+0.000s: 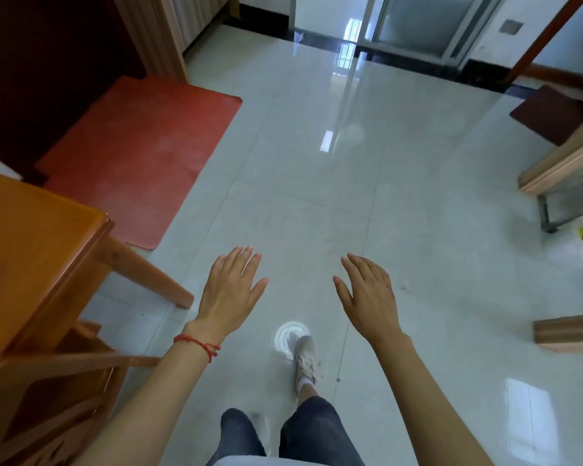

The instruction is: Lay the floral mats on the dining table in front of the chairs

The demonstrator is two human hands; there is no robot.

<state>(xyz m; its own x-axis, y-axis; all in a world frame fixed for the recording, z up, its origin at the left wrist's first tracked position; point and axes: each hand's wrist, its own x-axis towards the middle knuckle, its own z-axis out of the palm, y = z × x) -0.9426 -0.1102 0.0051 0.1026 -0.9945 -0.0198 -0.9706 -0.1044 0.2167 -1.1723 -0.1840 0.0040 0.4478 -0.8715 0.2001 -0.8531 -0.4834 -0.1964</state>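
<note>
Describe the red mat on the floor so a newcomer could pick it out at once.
Start at the orange wooden table on the left edge. Just beyond its far corner, a flat red mat lies on the pale glossy tiled floor. It is the only bright red sheet; the mat far right is dark brown.

both arms are bare, no sleeves. a thin red string bracelet (197,344) with a small knot circles the left wrist, just behind the left hand (231,290). dark cropped trousers (303,432), a white sock and a pale laced sneaker (305,359).
</note>
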